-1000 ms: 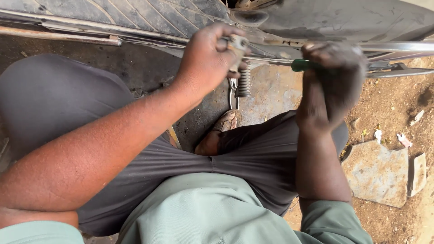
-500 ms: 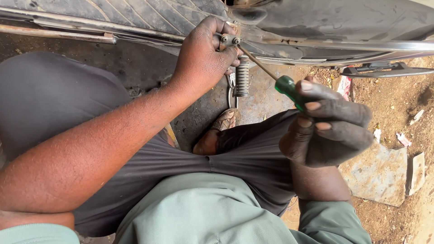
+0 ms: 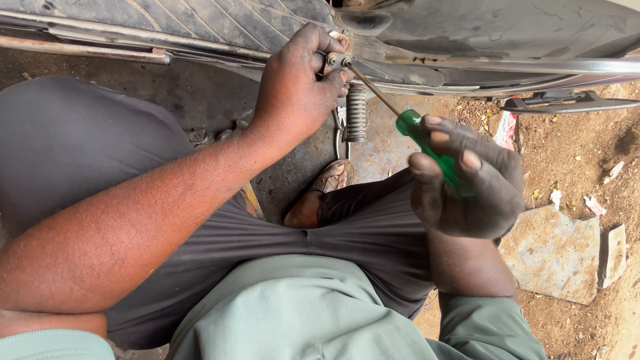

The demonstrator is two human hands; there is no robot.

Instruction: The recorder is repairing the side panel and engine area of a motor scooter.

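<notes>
My right hand (image 3: 470, 180) is closed around a green-handled screwdriver (image 3: 427, 143). Its thin metal shaft slants up and left, and the tip meets a small metal bracket with screws (image 3: 338, 61) under a motorcycle. My left hand (image 3: 297, 87) pinches that bracket between thumb and fingers. A coiled metal spring (image 3: 356, 112) hangs straight down just below the bracket. Both hands are dark with grease.
The motorcycle's tyre (image 3: 167, 20) runs along the top left, dark bodywork (image 3: 480, 30) and a chrome bar (image 3: 567, 65) along the top right. My dark trousers (image 3: 80, 147) and sandalled foot (image 3: 330, 181) lie below. Flat stones (image 3: 553, 253) rest on reddish dirt at right.
My right hand has dropped from the chrome bar and drawn back toward me, turning the screwdriver so its tip points up at the bracket. My left hand stays on the bracket.
</notes>
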